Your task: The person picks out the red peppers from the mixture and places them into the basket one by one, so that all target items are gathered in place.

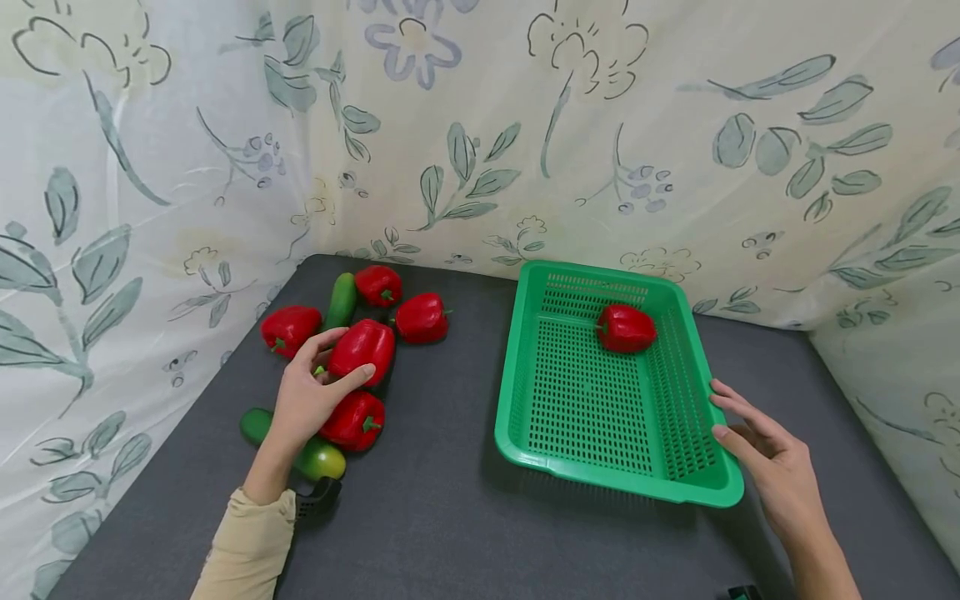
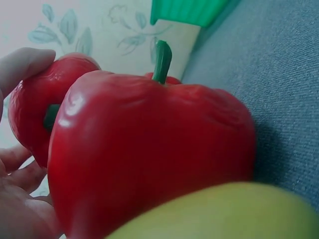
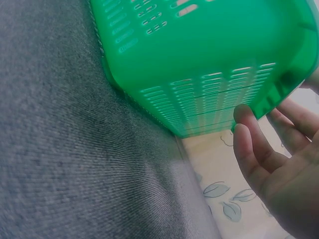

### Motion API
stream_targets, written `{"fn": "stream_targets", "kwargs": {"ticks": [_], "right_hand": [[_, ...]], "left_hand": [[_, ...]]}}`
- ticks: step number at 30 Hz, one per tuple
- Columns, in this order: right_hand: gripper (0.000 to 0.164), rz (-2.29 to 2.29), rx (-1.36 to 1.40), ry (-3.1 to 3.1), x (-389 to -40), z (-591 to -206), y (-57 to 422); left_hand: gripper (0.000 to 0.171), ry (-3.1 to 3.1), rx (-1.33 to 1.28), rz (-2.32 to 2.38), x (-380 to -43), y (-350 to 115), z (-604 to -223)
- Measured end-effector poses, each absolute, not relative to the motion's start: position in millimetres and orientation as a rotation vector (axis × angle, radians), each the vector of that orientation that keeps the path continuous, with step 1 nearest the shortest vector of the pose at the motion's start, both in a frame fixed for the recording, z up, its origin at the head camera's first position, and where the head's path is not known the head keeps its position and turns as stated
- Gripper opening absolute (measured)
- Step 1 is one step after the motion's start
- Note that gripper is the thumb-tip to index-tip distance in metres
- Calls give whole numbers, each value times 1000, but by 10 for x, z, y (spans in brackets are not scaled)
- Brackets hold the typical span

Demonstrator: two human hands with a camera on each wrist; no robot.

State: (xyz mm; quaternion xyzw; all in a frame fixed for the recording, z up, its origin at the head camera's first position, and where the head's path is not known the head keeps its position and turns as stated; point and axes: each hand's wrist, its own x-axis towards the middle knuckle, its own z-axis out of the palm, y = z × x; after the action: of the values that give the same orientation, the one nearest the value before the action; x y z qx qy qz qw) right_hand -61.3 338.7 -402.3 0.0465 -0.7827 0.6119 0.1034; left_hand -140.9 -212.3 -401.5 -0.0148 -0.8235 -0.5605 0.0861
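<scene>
The left hand [image 1: 303, 400] had closed around a red pepper [image 1: 362, 350], thumb curled over its near side and fingers wrapped behind it, so the grip looked like a full-hand clasp rather than a fingertip pinch. That pepper sat in a cluster on the grey table [image 1: 420, 517], left of the green basket [image 1: 525, 367], with another pepper [image 1: 356, 421] touching it just below and a green cucumber [image 1: 255, 423] running under the wrist. To lift it cleanly, I judged the hand should come straight up first (the neighbours crowded it closely, and a sideways drag would likely roll them), keeping the clasp firm since the skin looked smooth and glossy.

From the left wrist view the held pepper [image 2: 32, 107] showed behind a nearer one, both deep red with a waxy shine, shallow wrinkles and a short green stem; they looked like plastic models rather than real produce, though I could not be sure.

The right hand [image 1: 772, 458] rested with straight, slightly spread fingers [image 3: 254, 144] beside the basket's right rim, holding nothing. One pepper [image 1: 626, 327] already lay inside, near the far end.
</scene>
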Motion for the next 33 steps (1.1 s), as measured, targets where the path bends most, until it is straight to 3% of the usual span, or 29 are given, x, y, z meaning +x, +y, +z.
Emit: {"fn": "stream_targets", "kwargs": {"ticks": [33], "right_hand": [[45,1777,120,-2324,-616,-4042,3383]], "left_hand": [[69,-2272,-314,-1914,-1369,-1880,-4022]]}}
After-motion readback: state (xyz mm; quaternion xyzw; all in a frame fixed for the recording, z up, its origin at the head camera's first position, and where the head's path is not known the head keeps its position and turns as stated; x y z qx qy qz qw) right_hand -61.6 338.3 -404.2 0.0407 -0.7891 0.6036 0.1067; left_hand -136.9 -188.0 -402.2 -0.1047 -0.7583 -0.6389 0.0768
